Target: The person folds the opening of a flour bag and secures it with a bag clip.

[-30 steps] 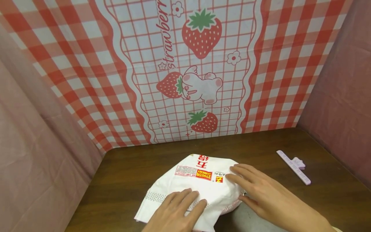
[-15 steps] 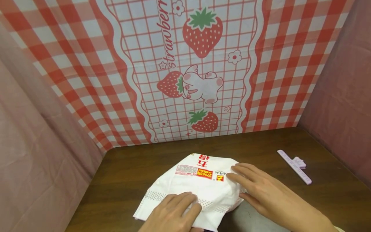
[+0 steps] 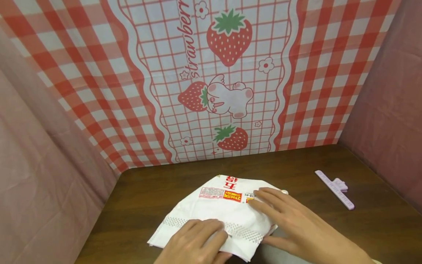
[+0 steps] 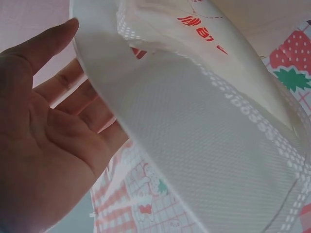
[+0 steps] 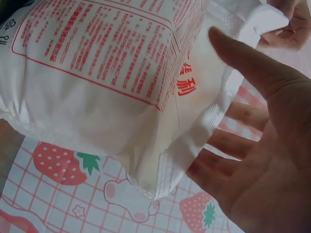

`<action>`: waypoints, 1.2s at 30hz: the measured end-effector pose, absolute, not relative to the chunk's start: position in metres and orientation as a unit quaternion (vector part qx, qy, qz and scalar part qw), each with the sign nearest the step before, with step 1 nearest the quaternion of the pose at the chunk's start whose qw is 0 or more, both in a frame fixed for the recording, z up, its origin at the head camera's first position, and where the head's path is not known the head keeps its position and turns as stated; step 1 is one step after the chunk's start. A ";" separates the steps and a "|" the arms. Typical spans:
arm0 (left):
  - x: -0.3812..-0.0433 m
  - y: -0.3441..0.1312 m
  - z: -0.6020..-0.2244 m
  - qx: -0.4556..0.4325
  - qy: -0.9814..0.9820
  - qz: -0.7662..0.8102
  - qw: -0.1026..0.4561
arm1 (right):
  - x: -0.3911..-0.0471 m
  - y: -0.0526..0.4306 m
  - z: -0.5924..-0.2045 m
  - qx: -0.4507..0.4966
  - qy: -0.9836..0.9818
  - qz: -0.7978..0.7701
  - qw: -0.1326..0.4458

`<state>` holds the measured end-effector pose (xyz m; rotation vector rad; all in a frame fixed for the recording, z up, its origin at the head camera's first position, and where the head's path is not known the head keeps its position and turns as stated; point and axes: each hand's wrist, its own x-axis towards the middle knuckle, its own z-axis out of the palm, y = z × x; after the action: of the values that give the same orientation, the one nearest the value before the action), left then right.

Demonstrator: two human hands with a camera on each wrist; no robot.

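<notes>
A white flour bag [image 3: 211, 205] with red and yellow print lies at the front of the table, its dotted edge strip toward the person. My left hand [image 3: 194, 240] rests on that near edge, fingers over the top and thumb below. In the left wrist view its fingers [image 4: 92, 104] pass behind the bag's flap [image 4: 189, 131], while the thumb stands apart from them. At the bag's right side my right hand [image 3: 287, 220] lays spread fingers on the print, thumb at the lower edge. The right wrist view shows the bag's lettered panel [image 5: 102, 58] and open palm.
A lilac bag clip [image 3: 334, 190] with ruler-like marks lies on the brown table [image 3: 132, 205] at the right. Behind stands a red-checked strawberry cloth [image 3: 227, 99]. Pink curtains [image 3: 46, 165] hang on both sides.
My right hand has shifted left across the bag, covering more of the yellow-red logo. The left hand has slid slightly left and the near edge lies flatter, showing more of the dotted strip.
</notes>
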<state>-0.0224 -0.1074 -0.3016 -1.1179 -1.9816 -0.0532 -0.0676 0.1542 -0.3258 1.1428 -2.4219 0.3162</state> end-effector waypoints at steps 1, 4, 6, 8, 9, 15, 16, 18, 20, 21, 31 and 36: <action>-0.022 -0.107 -0.301 -0.446 -0.791 -0.027 0.417 | -0.067 0.153 -0.326 0.418 -0.872 0.119 0.227; -0.021 -0.107 -0.297 -0.447 -0.786 -0.038 0.425 | -0.067 0.151 -0.326 0.430 -0.860 0.131 0.242; -0.021 -0.107 -0.295 -0.446 -0.784 -0.044 0.429 | -0.066 0.151 -0.325 0.433 -0.856 0.130 0.251; -0.020 -0.107 -0.293 -0.445 -0.785 -0.049 0.428 | -0.066 0.152 -0.325 0.437 -0.852 0.131 0.254; -0.020 -0.107 -0.292 -0.445 -0.784 -0.050 0.430 | -0.066 0.152 -0.324 0.439 -0.851 0.132 0.256; -0.021 -0.106 -0.287 -0.447 -0.770 -0.048 0.453 | -0.066 0.153 -0.323 0.449 -0.842 0.139 0.264; -0.021 -0.106 -0.286 -0.446 -0.772 -0.050 0.451 | -0.066 0.153 -0.323 0.450 -0.841 0.141 0.266; -0.020 -0.107 -0.284 -0.443 -0.775 -0.057 0.448 | -0.066 0.153 -0.323 0.450 -0.840 0.144 0.266; -0.020 -0.106 -0.282 -0.442 -0.773 -0.061 0.451 | -0.066 0.153 -0.322 0.453 -0.838 0.149 0.266; -0.020 -0.107 -0.281 -0.443 -0.772 -0.063 0.453 | -0.065 0.154 -0.322 0.455 -0.837 0.151 0.265; -0.020 -0.112 -0.285 -0.414 -0.797 -0.086 0.431 | -0.063 0.153 -0.311 0.494 -0.792 0.190 0.305; -0.023 -0.122 -0.292 -0.398 -0.820 -0.089 0.402 | -0.066 0.150 -0.304 0.524 -0.747 0.212 0.349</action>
<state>-0.0234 -0.1222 -0.2925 -1.0063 -2.0726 -0.2258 -0.0661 0.1498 -0.3039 1.3591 -1.9359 0.5487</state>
